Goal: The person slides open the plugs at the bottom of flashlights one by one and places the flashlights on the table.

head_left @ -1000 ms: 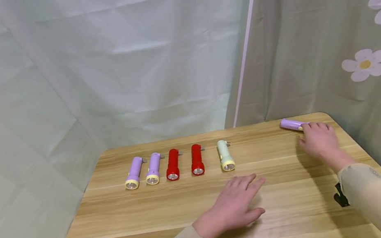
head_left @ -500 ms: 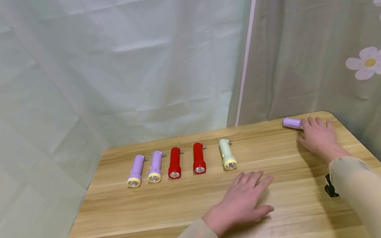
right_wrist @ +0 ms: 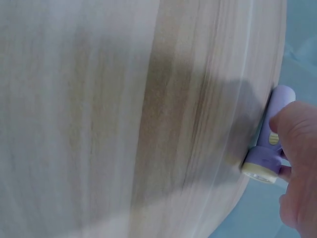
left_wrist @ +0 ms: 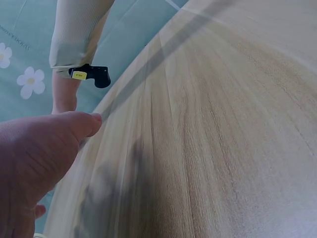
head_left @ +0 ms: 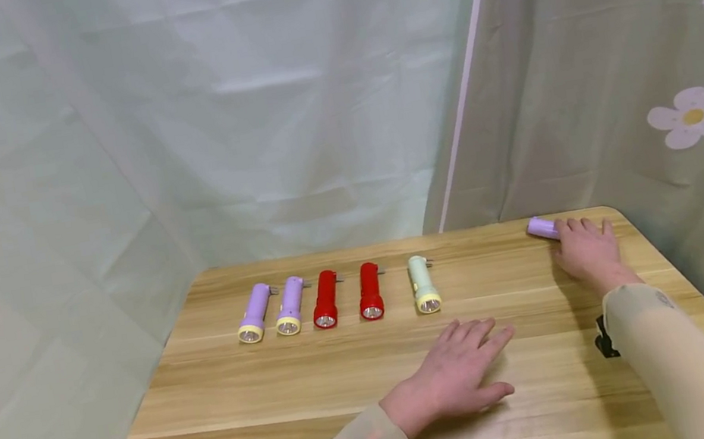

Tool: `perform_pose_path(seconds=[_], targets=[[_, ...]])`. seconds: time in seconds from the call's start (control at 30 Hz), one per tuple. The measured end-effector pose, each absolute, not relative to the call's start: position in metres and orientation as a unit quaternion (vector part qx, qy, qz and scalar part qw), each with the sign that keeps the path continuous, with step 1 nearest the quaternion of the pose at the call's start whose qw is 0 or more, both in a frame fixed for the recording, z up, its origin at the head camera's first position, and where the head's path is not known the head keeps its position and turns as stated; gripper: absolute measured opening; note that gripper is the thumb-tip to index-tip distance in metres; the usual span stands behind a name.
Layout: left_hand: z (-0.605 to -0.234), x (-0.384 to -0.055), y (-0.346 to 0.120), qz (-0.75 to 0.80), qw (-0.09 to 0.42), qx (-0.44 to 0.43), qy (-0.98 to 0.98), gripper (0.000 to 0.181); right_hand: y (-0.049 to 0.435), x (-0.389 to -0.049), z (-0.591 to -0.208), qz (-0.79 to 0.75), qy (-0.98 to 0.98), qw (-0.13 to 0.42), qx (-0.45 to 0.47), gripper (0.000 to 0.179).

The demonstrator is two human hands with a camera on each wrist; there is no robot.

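Note:
At the table's far right corner my right hand (head_left: 588, 250) grips a purple flashlight (head_left: 542, 228), which lies on its side. In the right wrist view the thumb presses on the flashlight's body (right_wrist: 275, 116) beside its switch, and fingertips show on its other side; the cream-rimmed lens (right_wrist: 260, 171) is uncovered. My left hand (head_left: 455, 370) is spread flat above the middle of the table with nothing in it. The left wrist view shows its thumb (left_wrist: 79, 124) extended and a shadow on the wood below. Nearest to it is a pale green flashlight (head_left: 423, 285) with a yellow rim.
Left of the green flashlight, along the table's back part, lie two red flashlights (head_left: 369, 291) and two purple flashlights (head_left: 254, 312). Their lenses face me and plug prongs stick out. Curtains (head_left: 306, 104) hang behind the wooden table (head_left: 249, 397) and along its sides.
The view has turned slightly left, so everything shifts a little right in it. My right fingers have settled further over the purple flashlight. The left hand stays spread.

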State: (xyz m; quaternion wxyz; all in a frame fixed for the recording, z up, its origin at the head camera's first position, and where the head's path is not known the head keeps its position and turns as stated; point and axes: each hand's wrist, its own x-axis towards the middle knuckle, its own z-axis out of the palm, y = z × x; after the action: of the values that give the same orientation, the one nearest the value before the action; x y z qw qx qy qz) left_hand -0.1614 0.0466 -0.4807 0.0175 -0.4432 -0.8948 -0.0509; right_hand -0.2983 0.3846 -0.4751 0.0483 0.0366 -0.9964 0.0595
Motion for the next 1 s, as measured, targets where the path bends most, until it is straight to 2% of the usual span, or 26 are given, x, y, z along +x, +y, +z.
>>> perform_pose_path(seconds=[0.37, 0.63, 1.0], targets=[[-0.479, -0.161, 0.048, -0.055, 0.014, -0.452, -0.89, 0.082, 0.384, -0.29, -0.469, 0.045, -0.997, 0.05, 0.038, 0.046], [-0.478, -0.159, 0.047, -0.043, 0.017, -0.458, -0.888, 0.083, 0.379, -0.272, -0.476, 0.024, -0.994, 0.087, 0.055, 0.044], [-0.476, -0.154, 0.044, -0.036, 0.013, -0.465, -0.884, 0.084, 0.356, -0.231, -0.482, 0.007, -0.986, 0.142, 0.081, 0.042]])
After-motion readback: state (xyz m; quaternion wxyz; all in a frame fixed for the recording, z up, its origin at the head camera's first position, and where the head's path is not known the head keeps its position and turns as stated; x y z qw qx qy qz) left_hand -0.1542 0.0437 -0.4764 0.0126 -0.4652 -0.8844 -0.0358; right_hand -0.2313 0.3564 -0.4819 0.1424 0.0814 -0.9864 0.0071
